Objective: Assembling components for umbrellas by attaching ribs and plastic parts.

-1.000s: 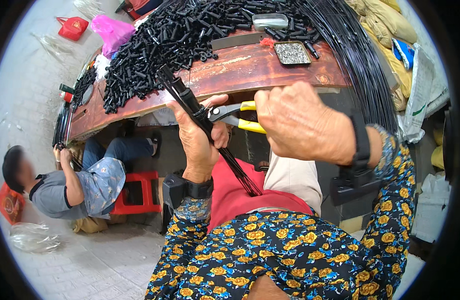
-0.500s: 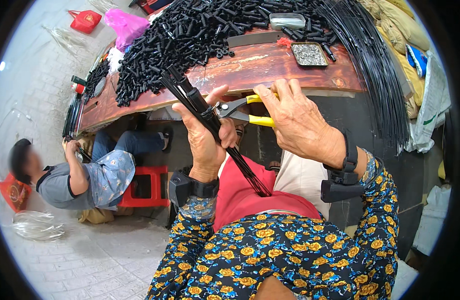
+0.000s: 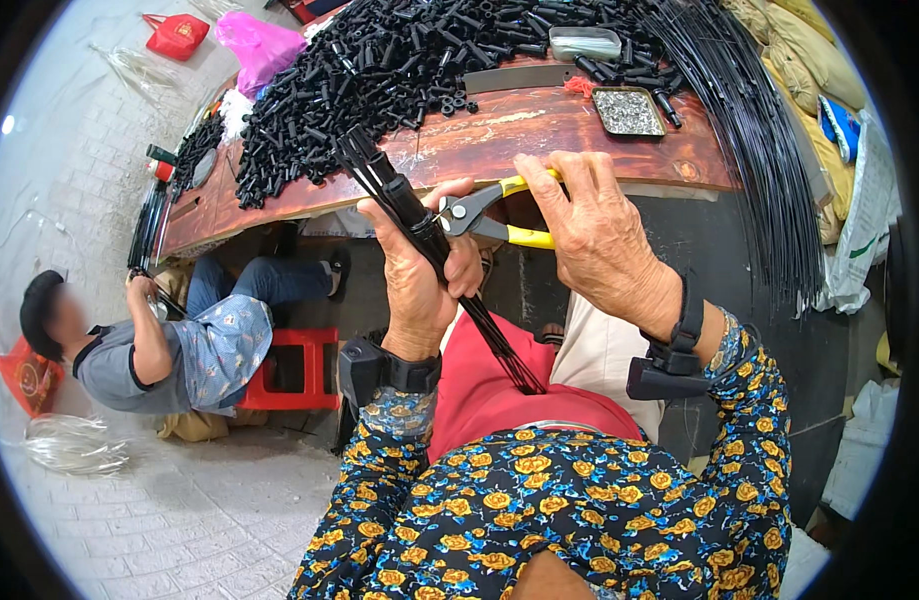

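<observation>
Yellow-handled pliers [image 3: 461, 213] show their grips spread wider than a second ago, and my right hand [image 3: 604, 235], a tight fist in that frame, is now slack around them; the whole view slides a little too, so the worktop [image 3: 519, 130] appears further right. I have the right thumb up by the upper grip and the fingers half-curled, a loose hold on the tool rather than a squeeze. My left hand [image 3: 409, 285] wraps firmly around a bundle of thin black rods [image 3: 499, 350], with a black tube [image 3: 404, 200] among their upper ends. The bundle slants in the air by the worktop's near edge, its top pointing up and left toward the heap of black parts [image 3: 329, 110], its lower ends reaching down to the red cloth [image 3: 579, 408] on the lap.

The pliers' jaws sit at the bundle's side, close to the left fingers; from this end I cannot tell whether they bite on anything. I judge the step in hand to be plier work at that one spot, between squeezes. To my mind the next move calls for a steady left grip, jaws seated clear of the fingertips, then an even press. A tray [image 3: 634, 135] of small metal pieces lies near the worktop's near edge, toward its right corner, with long rods [image 3: 769, 170] hanging over that side
</observation>
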`<state>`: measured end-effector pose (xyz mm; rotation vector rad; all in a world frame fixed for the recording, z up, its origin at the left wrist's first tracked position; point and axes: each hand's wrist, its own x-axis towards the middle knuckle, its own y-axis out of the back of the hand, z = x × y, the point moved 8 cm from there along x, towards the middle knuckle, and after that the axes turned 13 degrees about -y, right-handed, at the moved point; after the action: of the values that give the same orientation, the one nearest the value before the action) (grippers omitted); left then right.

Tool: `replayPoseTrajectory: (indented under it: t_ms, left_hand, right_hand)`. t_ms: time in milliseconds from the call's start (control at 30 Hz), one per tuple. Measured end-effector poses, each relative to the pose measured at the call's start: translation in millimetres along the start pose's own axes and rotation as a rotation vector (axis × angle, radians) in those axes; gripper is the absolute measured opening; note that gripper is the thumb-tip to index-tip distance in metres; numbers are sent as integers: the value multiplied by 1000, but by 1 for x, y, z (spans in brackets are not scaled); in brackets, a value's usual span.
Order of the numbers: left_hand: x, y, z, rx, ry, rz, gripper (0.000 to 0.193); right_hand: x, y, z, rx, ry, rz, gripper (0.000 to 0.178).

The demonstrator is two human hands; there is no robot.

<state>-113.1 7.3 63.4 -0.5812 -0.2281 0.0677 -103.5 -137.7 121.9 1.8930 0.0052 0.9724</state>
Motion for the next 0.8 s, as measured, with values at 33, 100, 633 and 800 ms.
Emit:
replayPoseTrajectory:
  t_ms: [33, 100, 633, 800]
  left_hand:
    - [0, -1, 0, 17, -7, -23, 96]
    - [0, -1, -1, -9, 2, -30, 96]
    - [-11, -15, 1, 67, -85, 11, 106]
    - [-16, -29, 12, 159, -220, -151, 92]
  right_hand:
    - [0, -1, 2, -1, 1, 0, 54]
    - [0, -3, 5, -30, 4, 12, 49]
    - [29, 52, 18, -67, 224, -139, 33]
    - [20, 14, 34, 467, 28, -951, 47]
